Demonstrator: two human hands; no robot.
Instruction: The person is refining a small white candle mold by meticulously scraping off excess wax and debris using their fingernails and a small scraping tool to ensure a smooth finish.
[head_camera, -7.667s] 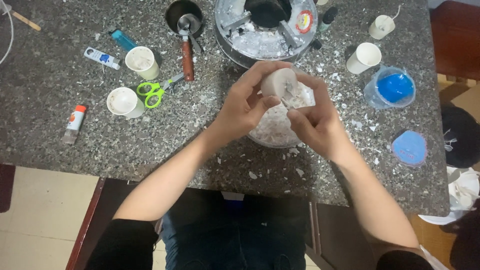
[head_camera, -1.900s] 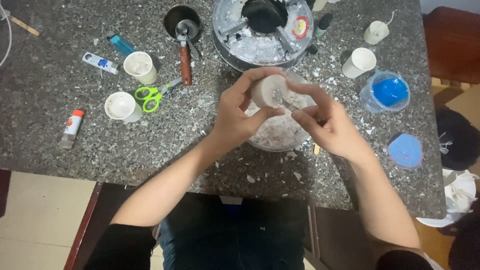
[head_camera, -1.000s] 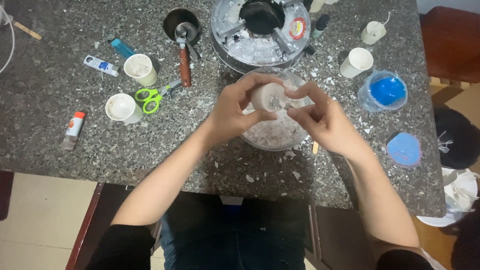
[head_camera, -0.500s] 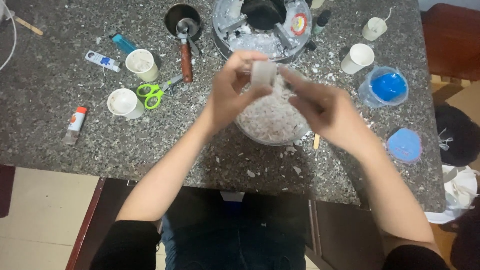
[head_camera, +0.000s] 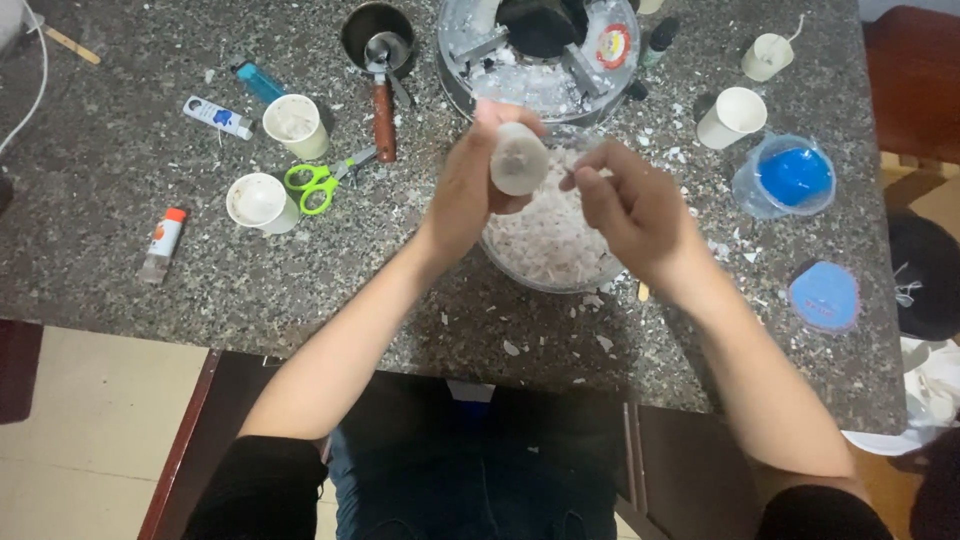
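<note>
On the far left of the stone counter (head_camera: 120, 280) lay a glue stick (head_camera: 160, 243) with an orange cap, then two small white cups (head_camera: 257, 200), green scissors (head_camera: 315, 183) between them, and a wooden-handled scoop (head_camera: 382, 90) resting in a dark pot.

My left hand (head_camera: 470, 185) was curled shut around a short white candle (head_camera: 518, 160), held up over the clear bowl (head_camera: 545, 240) of white wax flakes. The candle's long axis ran roughly toward my face and away: its flat round end faced up at me, and the other end pointed down and away toward the bowl, hidden by my fingers. I judged I was in the middle of picking or scraping wax off that candle so the bits dropped into the bowl.

My right hand (head_camera: 630, 205) hovered just beside the candle, fingers half curled and pinched together near its rim; whether they held a flake or a wick I could not tell. The next move, I judged, called for a steady left grip while the right fingertips worked the rim.

Further right stood another white cup (head_camera: 732, 115) and a blue-filled container (head_camera: 792, 180).
</note>
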